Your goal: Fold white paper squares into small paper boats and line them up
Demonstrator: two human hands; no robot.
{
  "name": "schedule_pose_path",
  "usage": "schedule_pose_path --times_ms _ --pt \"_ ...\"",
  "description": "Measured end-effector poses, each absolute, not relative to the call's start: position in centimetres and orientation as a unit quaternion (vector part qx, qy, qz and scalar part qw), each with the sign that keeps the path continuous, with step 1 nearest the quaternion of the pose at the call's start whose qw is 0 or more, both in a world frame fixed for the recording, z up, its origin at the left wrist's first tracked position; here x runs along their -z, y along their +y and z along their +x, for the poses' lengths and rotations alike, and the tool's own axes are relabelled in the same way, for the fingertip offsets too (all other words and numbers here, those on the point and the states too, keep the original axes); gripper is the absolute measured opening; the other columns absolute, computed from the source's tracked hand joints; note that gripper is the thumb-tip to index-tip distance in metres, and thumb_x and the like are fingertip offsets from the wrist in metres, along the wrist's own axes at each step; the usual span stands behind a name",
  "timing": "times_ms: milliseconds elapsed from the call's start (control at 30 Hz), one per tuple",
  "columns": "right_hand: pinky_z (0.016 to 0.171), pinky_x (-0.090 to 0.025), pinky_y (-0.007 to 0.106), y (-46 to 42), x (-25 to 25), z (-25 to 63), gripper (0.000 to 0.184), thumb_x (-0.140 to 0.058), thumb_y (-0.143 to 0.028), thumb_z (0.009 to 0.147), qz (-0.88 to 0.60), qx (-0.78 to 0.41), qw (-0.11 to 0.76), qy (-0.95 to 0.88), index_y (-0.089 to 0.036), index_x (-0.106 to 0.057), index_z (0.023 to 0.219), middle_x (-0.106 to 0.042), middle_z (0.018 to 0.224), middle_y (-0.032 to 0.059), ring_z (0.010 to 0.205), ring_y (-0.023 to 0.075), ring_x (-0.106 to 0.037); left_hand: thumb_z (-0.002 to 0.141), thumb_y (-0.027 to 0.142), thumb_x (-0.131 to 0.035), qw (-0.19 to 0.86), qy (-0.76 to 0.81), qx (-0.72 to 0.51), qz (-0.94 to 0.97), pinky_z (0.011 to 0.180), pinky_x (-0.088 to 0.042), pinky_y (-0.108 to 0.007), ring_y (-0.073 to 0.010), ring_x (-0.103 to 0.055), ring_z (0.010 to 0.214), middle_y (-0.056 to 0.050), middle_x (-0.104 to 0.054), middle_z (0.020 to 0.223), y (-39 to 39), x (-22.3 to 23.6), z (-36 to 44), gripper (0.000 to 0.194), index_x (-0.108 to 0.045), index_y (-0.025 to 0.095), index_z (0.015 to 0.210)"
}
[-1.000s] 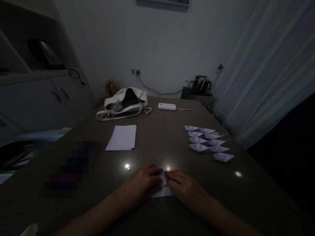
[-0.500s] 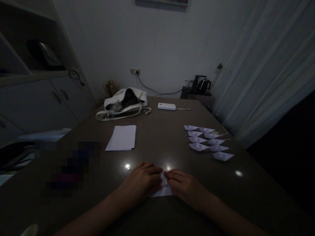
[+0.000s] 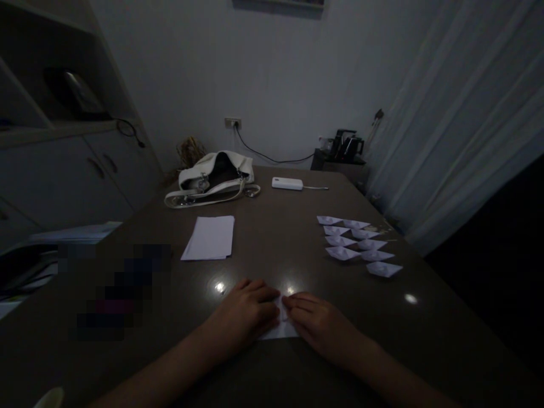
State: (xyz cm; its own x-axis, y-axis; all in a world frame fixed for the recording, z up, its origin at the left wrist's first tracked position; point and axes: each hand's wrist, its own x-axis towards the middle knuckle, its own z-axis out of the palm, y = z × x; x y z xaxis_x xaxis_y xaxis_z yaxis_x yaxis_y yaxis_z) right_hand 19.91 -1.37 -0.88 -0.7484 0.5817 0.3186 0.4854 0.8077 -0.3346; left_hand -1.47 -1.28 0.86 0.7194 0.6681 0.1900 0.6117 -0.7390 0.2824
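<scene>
A partly folded sheet of white paper lies on the dark table at the near middle, its folded flaps meeting between my hands. From the left, my left hand covers one side of the paper, fingers together and pressed onto it. My right hand grips the other side, its fingertips close to the centre line. Both hands hide much of the sheet. Beyond and to the right stand several folded paper boats in rough rows. A stack of white paper rests beyond my left hand.
A white bag with a strap lies at the far left of the table. Right of it is a white power bank with a short cable. A pale rounded object shows at the bottom left edge. Dark blurred patches cover the left side.
Both hands stay almost in place on the folded paper. The whole view has shifted very slightly; nothing else visibly moved.
</scene>
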Motion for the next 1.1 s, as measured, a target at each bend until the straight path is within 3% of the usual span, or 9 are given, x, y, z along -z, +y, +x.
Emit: schedule_pose_path --times_ms 300,567,967,1100 --pt "0.093 -0.048 0.030 -1.7 1.0 20.0 0.024 -0.048 -0.013 0.088 -0.303 -0.130 0.207 -0.921 -0.013 -0.066 0.103 -0.066 0.111 0.0094 0.105 0.0186 -0.058 0.089 0.023 -0.051 0.151 0.329 -0.136 0.922 0.075 -0.036 -0.031 -0.0188 -0.053 0.089 -0.004 -0.061 0.096 -1.1 -1.3 -1.9 0.015 -0.066 0.021 0.091" --pt "0.091 -0.048 0.031 -2.0 0.7 19.6 0.023 -0.049 -0.013 0.086 -0.328 -0.156 0.219 -0.906 -0.014 -0.067 0.101 -0.066 0.110 0.0092 0.103 0.0191 -0.059 0.087 0.017 -0.053 0.192 0.331 -0.134 0.914 0.080 -0.036 -0.032 -0.0190 -0.052 0.094 -0.003 -0.062 0.101 -0.9 -2.1 -2.3 0.017 -0.067 0.023 0.095" --pt "0.091 -0.044 0.031 -2.0 -0.1 19.2 0.025 -0.048 -0.013 0.086 -0.344 -0.211 0.211 -0.890 -0.016 -0.066 0.103 -0.066 0.104 0.0066 0.102 0.0189 -0.053 0.091 0.020 -0.047 0.161 0.348 -0.117 0.916 0.076 -0.031 -0.032 -0.0183 -0.053 0.089 -0.003 -0.064 0.093 -1.0 -2.1 -1.7 0.017 -0.064 0.020 0.089" --pt "0.087 -0.044 0.031 -2.4 -0.5 19.1 0.025 -0.047 -0.011 0.086 -0.351 -0.218 0.207 -0.887 -0.018 -0.067 0.101 -0.067 0.097 0.0059 0.099 0.0197 -0.051 0.089 0.017 -0.051 0.128 0.353 -0.110 0.920 0.074 -0.030 -0.032 -0.0183 -0.053 0.087 -0.001 -0.064 0.089 -1.0 -1.5 -1.3 0.016 -0.061 0.024 0.101"
